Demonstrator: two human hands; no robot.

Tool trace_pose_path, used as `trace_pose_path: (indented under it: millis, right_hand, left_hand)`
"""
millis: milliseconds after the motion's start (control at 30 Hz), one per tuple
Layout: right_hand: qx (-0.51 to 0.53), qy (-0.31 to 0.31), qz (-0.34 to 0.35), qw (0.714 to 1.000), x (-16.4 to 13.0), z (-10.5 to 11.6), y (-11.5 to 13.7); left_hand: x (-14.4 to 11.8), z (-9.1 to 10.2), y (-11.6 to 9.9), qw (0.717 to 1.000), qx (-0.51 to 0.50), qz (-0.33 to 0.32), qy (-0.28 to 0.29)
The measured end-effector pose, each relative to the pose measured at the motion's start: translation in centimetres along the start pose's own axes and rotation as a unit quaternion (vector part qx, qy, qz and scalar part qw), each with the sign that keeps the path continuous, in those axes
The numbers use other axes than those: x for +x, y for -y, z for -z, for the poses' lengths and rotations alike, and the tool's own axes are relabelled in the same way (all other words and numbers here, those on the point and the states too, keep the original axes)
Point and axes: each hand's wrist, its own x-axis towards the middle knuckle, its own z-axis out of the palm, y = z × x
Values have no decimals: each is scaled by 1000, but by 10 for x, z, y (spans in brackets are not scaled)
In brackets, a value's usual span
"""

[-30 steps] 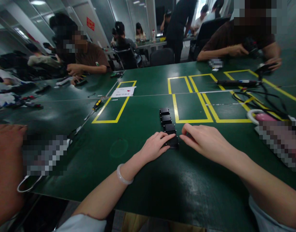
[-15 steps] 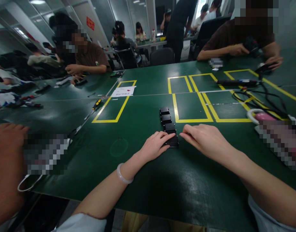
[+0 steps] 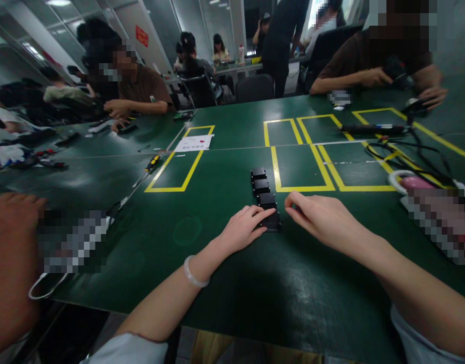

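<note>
My left hand (image 3: pixel 243 228) lies on the nearest of four black blocks (image 3: pixel 261 185), which run in a row away from me on the green table (image 3: pixel 225 172); small bright dots sit along their edges, perhaps screw heads. My thumb and forefinger are spread apart against that nearest block, covering part of it. My right hand (image 3: pixel 325 215) hovers just beside its right side, fingers curled and thumb tip close to the forefinger — I can't tell whether anything is pinched there.

Beyond the blocks, yellow tape outlines (image 3: pixel 303 189) mark the tabletop. To the right, black cables (image 3: pixel 414 137) tangle near a long black rod (image 3: pixel 371 130), with a white ring (image 3: pixel 392 181) and a pink object (image 3: pixel 417 183) nearer me, touching a blurred-out item (image 3: pixel 439 222). On my left lie a yellow-and-black screwdriver (image 3: pixel 152 163), another blurred-out device (image 3: pixel 77 240) with a white cord (image 3: pixel 46 294), and a neighbour's hand (image 3: pixel 14 210) — all well apart from the blocks. Two people in brown shirts work across the table.

A white paper card (image 3: pixel 193 143) carries a line of dark characters and a small red mark; a red sign (image 3: pixel 142 36) hangs on the far wall. Both are too small to read.
</note>
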Motion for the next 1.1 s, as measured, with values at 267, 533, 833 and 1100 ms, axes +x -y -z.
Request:
trace_pose_path:
  millis: [267, 533, 833, 1100]
  right_hand:
    - [-11, -12, 5, 1000, -1, 0, -1]
    - [31, -29, 16, 999, -2, 0, 1]
    - [5, -6, 0, 1000, -1, -1, 0]
    - [10, -18, 12, 1000, -2, 0, 0]
  left_hand:
    - [0, 0, 0, 1000, 0, 3, -3]
    - [0, -1, 1, 1000, -1, -1, -6]
    - [0, 0, 0, 1000, -3, -1, -5]
    - [0, -1, 0, 1000, -4, 2, -6]
